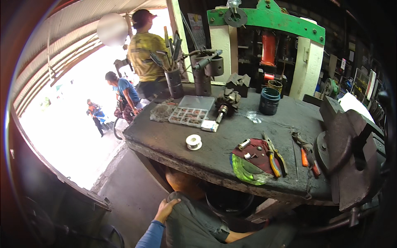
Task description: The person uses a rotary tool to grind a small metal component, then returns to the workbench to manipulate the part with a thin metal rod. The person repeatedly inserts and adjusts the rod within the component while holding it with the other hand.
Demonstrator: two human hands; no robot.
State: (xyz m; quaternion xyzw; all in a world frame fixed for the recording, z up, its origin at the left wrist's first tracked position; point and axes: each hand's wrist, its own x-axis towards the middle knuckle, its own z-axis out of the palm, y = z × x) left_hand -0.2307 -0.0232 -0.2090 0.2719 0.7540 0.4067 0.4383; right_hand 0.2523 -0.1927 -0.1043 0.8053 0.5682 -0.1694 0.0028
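My left hand (166,209), below a blue sleeve, rests on my bent knee in dark trousers (188,217). It holds nothing; the thumb is stretched over the cloth and the other fingers lie along the knee's side, partly hidden. My right hand does not show. A strip of bare skin appears between dark cloth at the lower middle. On the workbench (165,138) ahead stands a white spool (193,142). To its right, a maroon and lime-green rag (252,165) carries a small metal cylinder (244,144) and several small parts. Yellow-handled pliers (273,159) lie across its right side.
Behind the spool are a parts organizer (189,117), a small white box (209,125), a motor armature (225,105) and a dark jar (269,101). Orange-handled pliers (305,155) lie near a large vise (351,157). Several people stand or sit at the left, beyond the bench.
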